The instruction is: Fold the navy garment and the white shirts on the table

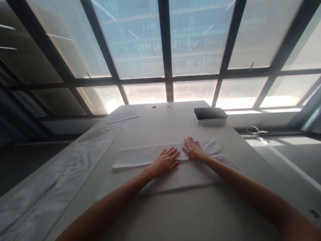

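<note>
A white cloth [140, 154] lies on the white table [160, 130], its far part folded over toward me into a long band. My left hand [165, 161] rests flat on the band near its middle, fingers stretched out and pointing right. Just to the right, my right hand [192, 149] presses on the same band with its fingers spread. Neither hand grips anything. Wrinkles show in the cloth's right end, and its single lower part spreads toward me beneath my forearms.
At the back right sits a folded stack [210, 115], black on top and white below. White sheets [122, 115] lie at the back left. Wrinkled white material [62, 177] covers the table's left side. Large windows stand beyond; a cable coil [257, 131] is at the right.
</note>
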Tool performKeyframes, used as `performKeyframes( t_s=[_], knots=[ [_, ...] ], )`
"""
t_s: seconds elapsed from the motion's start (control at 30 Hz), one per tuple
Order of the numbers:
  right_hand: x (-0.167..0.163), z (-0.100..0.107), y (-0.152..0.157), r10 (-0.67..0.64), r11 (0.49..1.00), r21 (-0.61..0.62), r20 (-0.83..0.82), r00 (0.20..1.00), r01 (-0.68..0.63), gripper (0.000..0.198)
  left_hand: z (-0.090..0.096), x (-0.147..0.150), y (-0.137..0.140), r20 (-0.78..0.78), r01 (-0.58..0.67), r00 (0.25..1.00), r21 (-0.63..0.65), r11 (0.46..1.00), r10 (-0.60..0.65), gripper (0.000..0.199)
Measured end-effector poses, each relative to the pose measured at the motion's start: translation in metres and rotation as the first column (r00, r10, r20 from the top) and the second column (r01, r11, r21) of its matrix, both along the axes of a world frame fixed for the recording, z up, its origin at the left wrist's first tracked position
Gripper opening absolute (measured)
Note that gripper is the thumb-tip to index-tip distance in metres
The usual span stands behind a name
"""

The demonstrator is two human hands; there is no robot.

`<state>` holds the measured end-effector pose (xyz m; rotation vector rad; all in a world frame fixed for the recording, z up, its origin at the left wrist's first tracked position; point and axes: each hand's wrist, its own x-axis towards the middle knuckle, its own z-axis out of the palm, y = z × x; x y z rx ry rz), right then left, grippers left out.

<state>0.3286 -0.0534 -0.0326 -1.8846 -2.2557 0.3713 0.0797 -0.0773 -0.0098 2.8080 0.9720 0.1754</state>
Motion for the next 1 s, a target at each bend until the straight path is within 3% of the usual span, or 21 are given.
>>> performKeyframes(
  t_s=[0.1,0.2,0.33,0.53,0.73,0.9,1.0],
  knots=[
    [0.046,0.001,0.0,-0.043,0.999,0.021,0.098,0.994,0.041,0.071,-0.005,0.017,-0.01,0.005,0.035,0.999,-0.004,0.999,-0.035,0.062],
    [0.095,0.0,0.002,-0.114,0.993,0.052,0.182,0.977,0.106,0.068,-0.007,0.013,-0.009,-0.01,0.034,0.999,-0.024,0.999,-0.035,0.062],
    [0.131,-0.002,0.006,-0.242,0.97,0.047,0.206,0.948,0.238,0.063,-0.003,0.008,-0.008,-0.027,0.039,0.999,-0.042,0.998,-0.04,0.06],
    [0.133,-0.008,0.007,-0.323,0.946,0.08,0.12,0.939,0.316,0.062,0.01,0.03,-0.005,-0.013,0.016,1.0,-0.007,1.0,-0.016,0.051],
    [0.138,-0.009,0.009,-0.339,0.939,0.066,0.007,0.941,0.338,0.06,-0.004,0.052,-0.009,0.084,0.068,0.994,0.013,0.998,-0.069,0.047],
    [0.146,0.006,0.008,-0.355,0.934,0.046,-0.013,0.935,0.355,0.055,-0.001,0.045,-0.016,-0.005,0.162,0.987,-0.043,0.986,-0.162,0.065],
    [0.127,0.02,-0.003,-0.359,0.929,0.095,-0.005,0.933,0.358,0.053,0.006,0.044,-0.018,-0.042,0.196,0.979,-0.067,0.978,-0.199,0.065]
  ],
)
